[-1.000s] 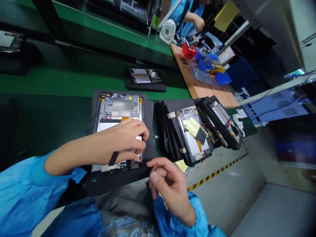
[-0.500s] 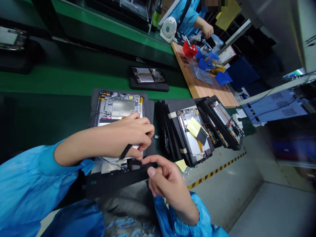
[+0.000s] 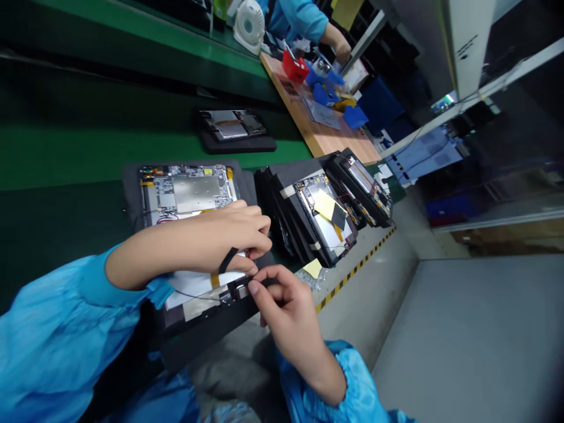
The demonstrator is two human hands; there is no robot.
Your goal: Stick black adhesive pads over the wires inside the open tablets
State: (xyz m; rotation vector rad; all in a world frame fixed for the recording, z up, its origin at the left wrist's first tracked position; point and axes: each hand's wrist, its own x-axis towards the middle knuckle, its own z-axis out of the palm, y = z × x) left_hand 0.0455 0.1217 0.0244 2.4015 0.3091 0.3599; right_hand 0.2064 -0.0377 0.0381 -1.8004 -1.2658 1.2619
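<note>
An opened tablet [image 3: 196, 194] with a bare circuit board, metal shield and white battery lies on a black foam pad [image 3: 132, 182] in front of me. My left hand [image 3: 238, 235] reaches across it with curled fingers, its thumb tip down at the lower right corner. A black tape strip [image 3: 228, 259] clings to that thumb. At the same corner my right hand [image 3: 286, 299] has thumb and index finger pinched together, almost touching the left thumb. Whatever sits between the fingertips is too small to make out. Close by are a small silver part [image 3: 241, 291] and a thin black wire [image 3: 196, 295].
A foam-padded stack to the right bears another opened tablet [image 3: 328, 223] with yellow paper [image 3: 325, 204] on it. More opened devices [image 3: 365, 179] lie behind. Another device [image 3: 233, 124] rests on the green bench. A fan [image 3: 249, 26], parts bins [image 3: 295, 66] and a co-worker's hand [image 3: 338, 44] are farther back.
The view has swung, so the surroundings sit farther left. My right thumb and index finger have closed into a pinch at the tablet's corner. My left hand stays over the tablet.
</note>
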